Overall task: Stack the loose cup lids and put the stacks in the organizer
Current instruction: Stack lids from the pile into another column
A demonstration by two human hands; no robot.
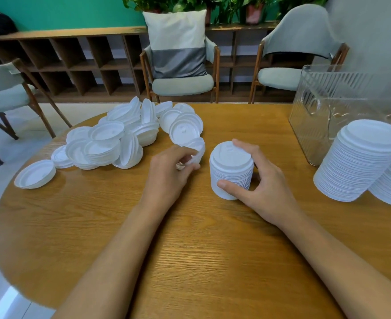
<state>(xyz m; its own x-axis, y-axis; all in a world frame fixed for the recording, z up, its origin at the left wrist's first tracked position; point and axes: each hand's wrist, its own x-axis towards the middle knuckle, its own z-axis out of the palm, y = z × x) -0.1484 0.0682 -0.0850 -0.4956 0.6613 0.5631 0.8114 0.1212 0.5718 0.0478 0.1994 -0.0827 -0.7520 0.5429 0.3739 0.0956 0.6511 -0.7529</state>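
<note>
The right hand (266,180) curls round a short stack of white plastic cup lids (231,171) on the round wooden table (190,249), thumb low, fingers (240,143) over the far rim. Beside it the left hand (169,171) pinches a single white lid (198,149), blurred. Beyond those fingertips sprawls the loose heap of white lids (121,139); right of the right hand stand two tall lid stacks (360,162) and the clear ribbed plastic organizer (323,100).

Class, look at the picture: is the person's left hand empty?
No, the left hand pinches a white lid beside the loose pile.
</note>
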